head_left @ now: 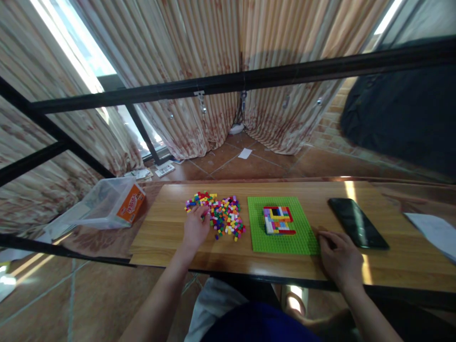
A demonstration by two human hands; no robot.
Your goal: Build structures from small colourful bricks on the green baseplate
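Observation:
A pile of several small coloured bricks [226, 216] lies on the wooden table [392, 266]. My left hand [195, 226] rests at the pile's left edge, fingers curled down onto the bricks; whether it holds one is hidden. To the right lies a green baseplate [281, 240] with a flat multicoloured brick build [278, 220] on it. My right hand [338, 256] lies on the table just right of the baseplate's near corner, fingers loosely curled, nothing visible in it.
A black phone [357, 222] lies right of the baseplate. White paper [432, 231] sits at the far right edge. A clear plastic box with an orange label [116, 203] lies tipped at the table's left end. Black metal bars [249, 80] and curtains stand behind.

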